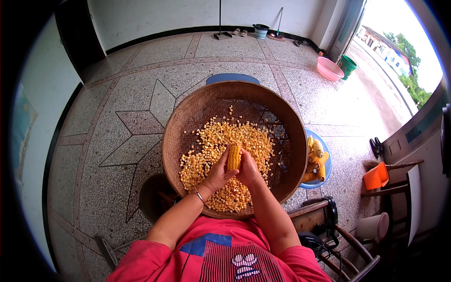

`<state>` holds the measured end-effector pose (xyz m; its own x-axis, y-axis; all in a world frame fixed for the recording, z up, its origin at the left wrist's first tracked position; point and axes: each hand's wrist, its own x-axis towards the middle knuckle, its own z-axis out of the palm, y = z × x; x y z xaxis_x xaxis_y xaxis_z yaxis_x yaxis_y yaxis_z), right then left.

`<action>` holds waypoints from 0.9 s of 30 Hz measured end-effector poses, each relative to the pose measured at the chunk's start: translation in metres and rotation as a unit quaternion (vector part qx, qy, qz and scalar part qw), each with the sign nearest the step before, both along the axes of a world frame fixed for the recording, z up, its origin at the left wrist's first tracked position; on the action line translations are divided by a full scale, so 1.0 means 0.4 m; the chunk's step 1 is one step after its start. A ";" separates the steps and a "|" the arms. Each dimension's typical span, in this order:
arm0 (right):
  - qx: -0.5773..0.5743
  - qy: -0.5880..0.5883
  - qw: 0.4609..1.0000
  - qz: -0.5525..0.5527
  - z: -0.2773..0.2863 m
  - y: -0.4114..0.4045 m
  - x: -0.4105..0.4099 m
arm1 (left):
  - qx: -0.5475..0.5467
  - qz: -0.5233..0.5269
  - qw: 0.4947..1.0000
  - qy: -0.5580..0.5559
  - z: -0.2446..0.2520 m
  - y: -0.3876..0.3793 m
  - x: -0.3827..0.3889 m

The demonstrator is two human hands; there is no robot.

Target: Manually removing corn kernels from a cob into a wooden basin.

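Both hands hold one ear of yellow corn (234,157) upright above a round woven bamboo sieve (171,148). My left hand (219,172) grips it from the left, its thumb near the lower end; a bracelet is on that wrist. My right hand (248,168) closes on the ear from the right. Loose corn kernels (236,132) lie spread over the mesh beneath and around the hands. To the right of the sieve, a blue basin (329,171) holds several ears of corn (318,148).
A dark bucket (149,197) stands at the sieve's lower left, and a blue stool (232,77) shows behind the sieve. A wooden chair (356,246) with a black bag and cables is at the lower right. An orange dustpan (376,176) and a pink basin (329,69) lie farther right.
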<state>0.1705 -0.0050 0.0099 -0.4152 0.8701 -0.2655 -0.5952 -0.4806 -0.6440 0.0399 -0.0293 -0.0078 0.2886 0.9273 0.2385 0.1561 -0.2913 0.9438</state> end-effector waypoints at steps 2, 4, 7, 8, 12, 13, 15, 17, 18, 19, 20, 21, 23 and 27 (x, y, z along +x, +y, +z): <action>0.002 0.002 1.000 0.003 0.000 -0.001 -0.002 | 0.005 -0.002 1.000 0.010 -0.002 0.000 -0.001; -0.015 -0.004 1.000 -0.024 0.012 -0.007 -0.008 | 0.010 0.000 1.000 -0.004 -0.004 0.001 0.001; -0.022 -0.021 0.999 -0.016 0.011 -0.007 -0.003 | -0.034 -0.011 0.999 -0.025 -0.004 -0.003 0.003; -0.022 -0.021 0.999 -0.017 0.011 -0.006 -0.002 | -0.034 -0.011 0.999 -0.025 -0.004 -0.004 0.003; -0.042 -0.039 0.998 -0.026 0.029 -0.011 -0.012 | -0.049 -0.007 0.999 -0.016 -0.004 -0.003 -0.002; -0.070 -0.033 0.996 -0.034 0.037 -0.014 -0.016 | -0.054 0.002 0.999 -0.010 -0.003 -0.003 -0.004; -0.068 0.006 0.998 -0.013 0.010 -0.004 -0.013 | -0.081 0.003 0.996 -0.037 0.019 -0.010 -0.005; -0.066 0.045 0.997 0.005 -0.019 0.004 0.000 | -0.108 -0.001 0.992 -0.063 0.031 -0.011 0.001; -0.022 0.037 0.999 0.026 -0.023 0.006 0.000 | -0.106 0.007 0.992 -0.062 0.028 -0.011 -0.002; 0.023 0.030 0.998 0.046 -0.026 0.007 0.000 | -0.105 0.013 0.993 -0.060 0.026 -0.012 -0.004; 0.023 0.030 0.998 0.047 -0.030 0.008 -0.002 | -0.105 0.014 0.993 -0.060 0.023 -0.012 -0.005; 0.022 0.026 0.999 0.039 -0.036 0.010 -0.004 | -0.080 0.015 0.995 -0.061 0.022 -0.012 -0.005; 0.021 0.023 0.999 0.030 -0.047 0.012 -0.001 | -0.056 0.015 0.996 -0.061 0.019 -0.010 -0.003; 0.015 0.093 0.994 0.058 -0.018 0.003 -0.002 | -0.101 0.029 0.984 -0.141 0.013 0.001 -0.004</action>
